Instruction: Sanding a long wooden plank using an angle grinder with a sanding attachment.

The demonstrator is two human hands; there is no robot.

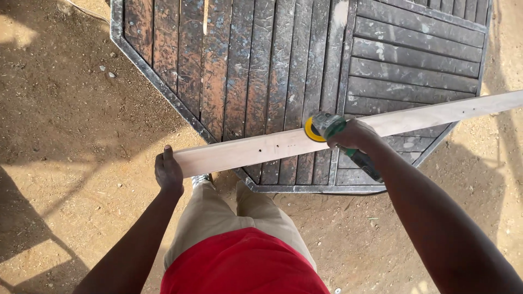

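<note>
A long pale wooden plank (256, 149) lies across the near edge of a dark slatted octagonal table (272, 65), running from lower left to upper right. My left hand (168, 171) grips the plank's left end, which overhangs the table. My right hand (354, 135) holds a green power sander (326, 126) with a yellow round pad, pressed against the plank's middle. The sander's dark handle sticks out below my wrist. A few small holes show in the plank left of the sander.
The worn, scratched table has a metal rim (158, 81). Sandy dirt ground (65, 136) surrounds it, with shadows at the lower left. My legs in khaki trousers (218, 218) and a red shirt stand at the table's near edge.
</note>
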